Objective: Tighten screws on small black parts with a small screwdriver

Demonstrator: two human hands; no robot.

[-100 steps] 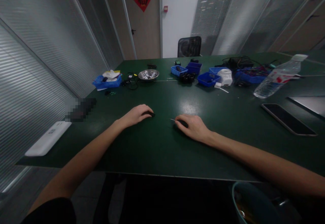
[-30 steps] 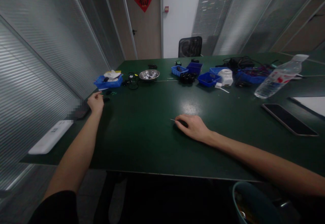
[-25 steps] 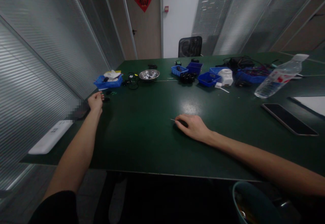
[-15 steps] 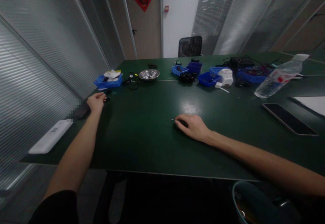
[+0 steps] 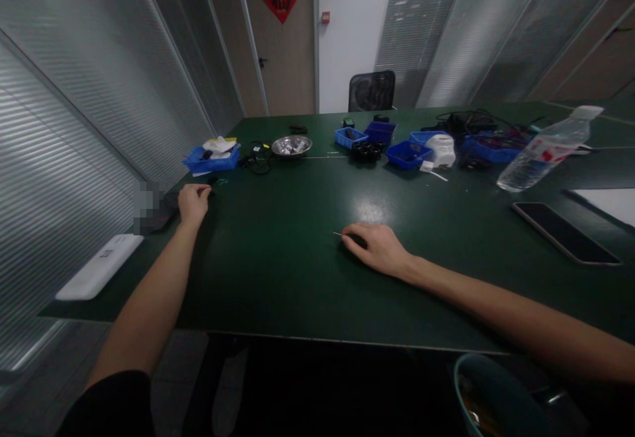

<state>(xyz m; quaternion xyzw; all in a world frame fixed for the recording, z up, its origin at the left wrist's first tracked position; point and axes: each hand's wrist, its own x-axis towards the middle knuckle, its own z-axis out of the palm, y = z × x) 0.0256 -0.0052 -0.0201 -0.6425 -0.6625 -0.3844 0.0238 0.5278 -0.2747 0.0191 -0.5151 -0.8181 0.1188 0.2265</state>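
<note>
Left hand [image 5: 192, 200] out at table [image 5: 297, 278] edge, fingers curled over small black part [image 5: 210, 192], grip unclear. Right hand [image 5: 378, 248] resting closed on dark piece [image 5: 355, 240], thin pin [image 5: 338, 233] poking out. Parts apart, nothing joined yet.

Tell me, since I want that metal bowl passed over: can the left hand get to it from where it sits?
Probably yes. The left hand rests at the table's left edge, and the metal bowl lies farther back; only a black cable sits near that path.
</note>
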